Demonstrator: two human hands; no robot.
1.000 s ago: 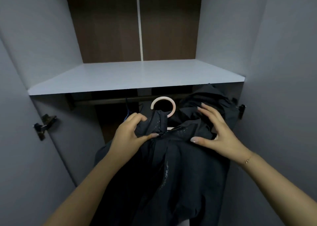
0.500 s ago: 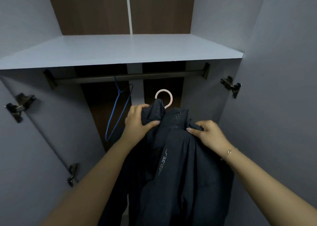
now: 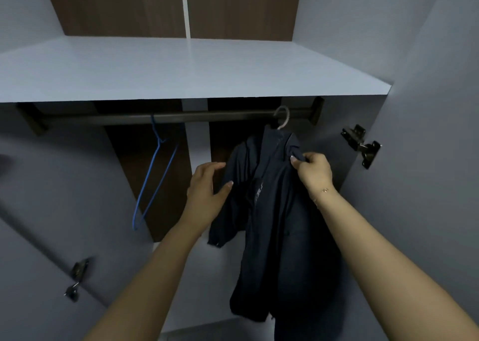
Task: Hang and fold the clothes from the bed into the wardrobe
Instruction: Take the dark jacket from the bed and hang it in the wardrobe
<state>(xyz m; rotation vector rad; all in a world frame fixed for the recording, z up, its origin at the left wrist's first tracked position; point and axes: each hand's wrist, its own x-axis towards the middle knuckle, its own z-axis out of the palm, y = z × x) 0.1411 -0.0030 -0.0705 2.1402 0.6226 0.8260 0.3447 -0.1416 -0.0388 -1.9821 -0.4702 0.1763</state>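
One jacket (image 3: 274, 211), two hangers, one rail (image 3: 181, 117), two hands.

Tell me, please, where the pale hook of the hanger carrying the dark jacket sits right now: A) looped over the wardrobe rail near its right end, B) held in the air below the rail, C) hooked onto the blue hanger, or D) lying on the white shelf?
A: the pale hook curls over the rail close to its right bracket, with the dark jacket hanging beneath it.

Left hand (image 3: 204, 190) spread loosely, right hand (image 3: 313, 171) in pinching grip
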